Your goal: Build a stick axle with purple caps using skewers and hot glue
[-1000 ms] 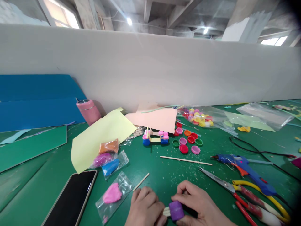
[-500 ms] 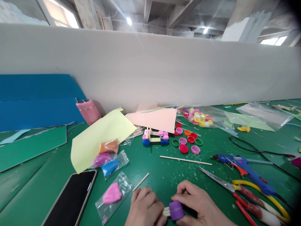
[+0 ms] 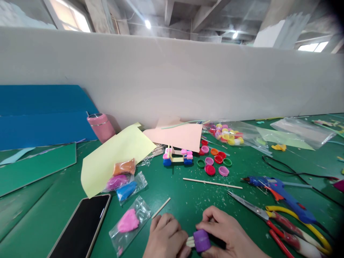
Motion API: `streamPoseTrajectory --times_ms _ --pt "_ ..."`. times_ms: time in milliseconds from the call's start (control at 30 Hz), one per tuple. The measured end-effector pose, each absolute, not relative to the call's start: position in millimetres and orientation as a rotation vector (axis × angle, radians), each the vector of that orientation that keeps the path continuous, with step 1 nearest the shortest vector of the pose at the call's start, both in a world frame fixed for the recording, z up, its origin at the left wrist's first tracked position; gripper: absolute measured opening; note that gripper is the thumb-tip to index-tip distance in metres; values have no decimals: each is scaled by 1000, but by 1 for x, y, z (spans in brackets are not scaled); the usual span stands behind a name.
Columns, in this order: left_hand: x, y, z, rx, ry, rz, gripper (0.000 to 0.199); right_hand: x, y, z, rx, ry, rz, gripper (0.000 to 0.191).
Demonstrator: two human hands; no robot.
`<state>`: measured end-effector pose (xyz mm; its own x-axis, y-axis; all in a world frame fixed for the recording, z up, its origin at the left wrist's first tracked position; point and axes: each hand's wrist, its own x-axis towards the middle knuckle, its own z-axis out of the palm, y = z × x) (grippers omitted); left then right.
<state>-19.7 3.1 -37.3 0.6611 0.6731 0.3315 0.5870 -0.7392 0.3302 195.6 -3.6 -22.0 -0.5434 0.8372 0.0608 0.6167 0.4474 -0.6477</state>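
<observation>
At the bottom middle, my left hand (image 3: 167,236) is closed around a small bundle of pale wooden sticks (image 3: 190,242). My right hand (image 3: 228,233) pinches a purple ribbed piece (image 3: 201,240) between thumb and fingers; it sits around the ends of those sticks. Something black (image 3: 217,241) shows behind the purple piece, under my right hand; its kind is unclear. A short wooden stick (image 3: 161,208) lies just beyond my left hand. Farther off stands a small model (image 3: 177,156) of sticks with pink and blue lumps.
To the right lie scissors (image 3: 255,208), pliers (image 3: 290,222) and a blue glue gun (image 3: 279,193). Left are bagged pink clay (image 3: 129,220), a phone (image 3: 80,225) and a pink cup (image 3: 100,127). Coloured bottle caps (image 3: 223,171) and a long stick (image 3: 212,183) lie ahead.
</observation>
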Motion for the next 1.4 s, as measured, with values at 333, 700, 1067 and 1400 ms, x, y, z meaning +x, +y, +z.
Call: streamPoseTrajectory --times_ms 333,700,1067,1400 --pt "-19 2 -37 2656 1066 678 3 196 -4 -22 -1213 -2315 833 32" --pt "-17 -2 -46 2600 1127 760 7 196 -3 -22 -1229 -2339 810 29" --pt "-16 -1 -46 2606 1129 784 11 195 -3 -21 -1229 -2348 785 30" --pt "-17 0 -44 2624 1102 787 13 196 -2 -22 -1219 -2343 774 34"
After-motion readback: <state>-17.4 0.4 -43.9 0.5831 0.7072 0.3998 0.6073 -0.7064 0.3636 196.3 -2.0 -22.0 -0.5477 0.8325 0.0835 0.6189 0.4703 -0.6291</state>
